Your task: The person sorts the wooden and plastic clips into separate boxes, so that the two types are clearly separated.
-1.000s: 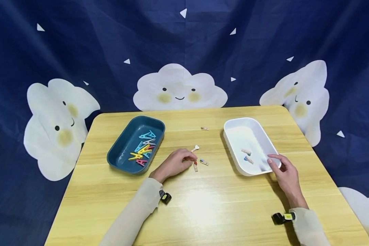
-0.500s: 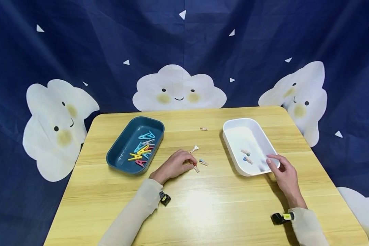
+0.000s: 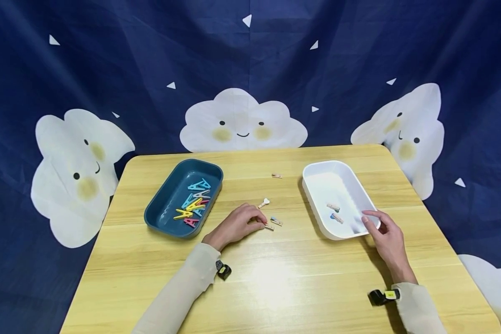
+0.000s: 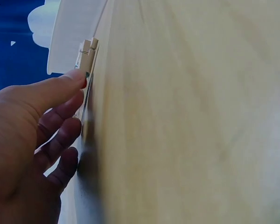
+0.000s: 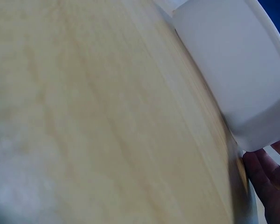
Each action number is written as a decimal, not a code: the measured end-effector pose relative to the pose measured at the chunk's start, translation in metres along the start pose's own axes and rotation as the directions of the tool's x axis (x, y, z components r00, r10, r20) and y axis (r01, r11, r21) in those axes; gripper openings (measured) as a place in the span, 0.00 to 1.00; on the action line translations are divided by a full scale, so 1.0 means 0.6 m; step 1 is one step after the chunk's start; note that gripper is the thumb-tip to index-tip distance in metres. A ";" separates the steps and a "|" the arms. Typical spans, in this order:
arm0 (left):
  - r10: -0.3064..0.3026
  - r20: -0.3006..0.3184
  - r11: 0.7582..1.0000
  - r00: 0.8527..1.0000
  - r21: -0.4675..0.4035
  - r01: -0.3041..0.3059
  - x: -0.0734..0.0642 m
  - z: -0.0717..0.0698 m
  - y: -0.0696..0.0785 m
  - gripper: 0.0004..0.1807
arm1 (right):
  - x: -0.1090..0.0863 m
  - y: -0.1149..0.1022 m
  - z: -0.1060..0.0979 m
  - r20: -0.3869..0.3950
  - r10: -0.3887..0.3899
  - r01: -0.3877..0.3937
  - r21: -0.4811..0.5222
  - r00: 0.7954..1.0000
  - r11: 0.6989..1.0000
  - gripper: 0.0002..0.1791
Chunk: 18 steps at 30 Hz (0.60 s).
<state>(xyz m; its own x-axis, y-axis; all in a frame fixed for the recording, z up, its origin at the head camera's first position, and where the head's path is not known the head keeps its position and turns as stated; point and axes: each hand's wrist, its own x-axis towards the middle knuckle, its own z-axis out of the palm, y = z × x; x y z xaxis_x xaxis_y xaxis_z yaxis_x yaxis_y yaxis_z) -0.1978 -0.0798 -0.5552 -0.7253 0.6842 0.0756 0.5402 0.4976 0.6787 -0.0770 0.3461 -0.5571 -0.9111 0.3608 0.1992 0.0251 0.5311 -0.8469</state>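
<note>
My left hand (image 3: pixel 238 225) pinches a small wooden clothespin (image 3: pixel 269 227) by its red-decorated end, between thumb and index finger, low over the table. In the left wrist view the bare wooden end of that clothespin (image 4: pixel 87 58) sticks out past the thumb. Close by lie a clothespin with a blue decoration (image 3: pixel 277 221) and one with a white heart (image 3: pixel 264 202). My right hand (image 3: pixel 388 236) grips the near right corner of a white tray (image 3: pixel 317 221), thumb over the rim. Two wooden clothespins (image 3: pixel 335 212) lie inside it.
On the left stands a dark teal tray (image 3: pixel 154 211) holding several coloured plastic clothespins (image 3: pixel 195 202). Another small wooden clothespin (image 3: pixel 277 176) lies farther back on the wooden table (image 3: pixel 309 287). A blue cloud-print curtain (image 3: pixel 150 55) hangs behind.
The left fingers have closed on the red-decorated clothespin, and its bare end has swung from pointing toward me to pointing right. The right hand stays at the white tray.
</note>
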 end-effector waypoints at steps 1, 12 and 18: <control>-0.001 -0.003 1.000 1.000 -0.002 0.001 0.001 0.000 0.000 0.05 | 0.000 0.000 0.000 -0.002 0.001 -0.001 -0.002 1.000 1.000 0.15; -0.006 -0.016 1.000 1.000 -0.023 0.006 0.030 -0.002 0.024 0.07 | 0.000 -0.001 -0.003 -0.002 0.006 -0.006 0.005 1.000 1.000 0.16; 0.017 -0.002 1.000 1.000 -0.020 -0.017 0.056 -0.002 0.041 0.08 | 0.000 -0.001 0.000 0.003 0.014 -0.014 -0.001 1.000 1.000 0.15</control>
<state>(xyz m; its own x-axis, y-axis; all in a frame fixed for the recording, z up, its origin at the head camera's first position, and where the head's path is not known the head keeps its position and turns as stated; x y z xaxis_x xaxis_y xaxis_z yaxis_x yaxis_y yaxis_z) -0.2094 -0.0454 -0.5350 -0.7170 0.6915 0.0882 0.5435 0.4753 0.6918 -0.0767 0.3459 -0.5566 -0.9118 0.3661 0.1859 0.0384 0.5269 -0.8491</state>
